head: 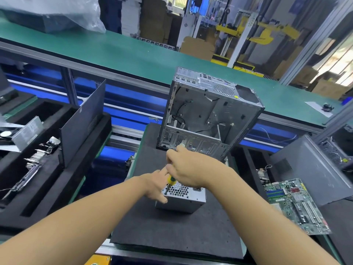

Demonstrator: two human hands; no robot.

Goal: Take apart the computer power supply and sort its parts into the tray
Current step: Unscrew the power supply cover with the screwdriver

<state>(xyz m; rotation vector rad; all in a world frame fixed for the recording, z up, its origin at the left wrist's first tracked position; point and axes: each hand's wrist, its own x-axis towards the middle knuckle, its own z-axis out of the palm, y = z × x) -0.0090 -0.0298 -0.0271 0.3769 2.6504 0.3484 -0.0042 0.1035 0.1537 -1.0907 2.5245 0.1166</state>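
Left grip [154,185], fingers fairly straight, presses the left corner of the power supply [183,200] on the tabletop [172,230]; just above, right grip [186,169] curls round a screwdriver [169,181], tip down on its top.

The power supply [183,197] — a silver box, honeycomb grille upward — stands mid-way on the mat [172,236], a screwdriver [170,180] upright at its left corner; the black foam tray [72,188] lies left.
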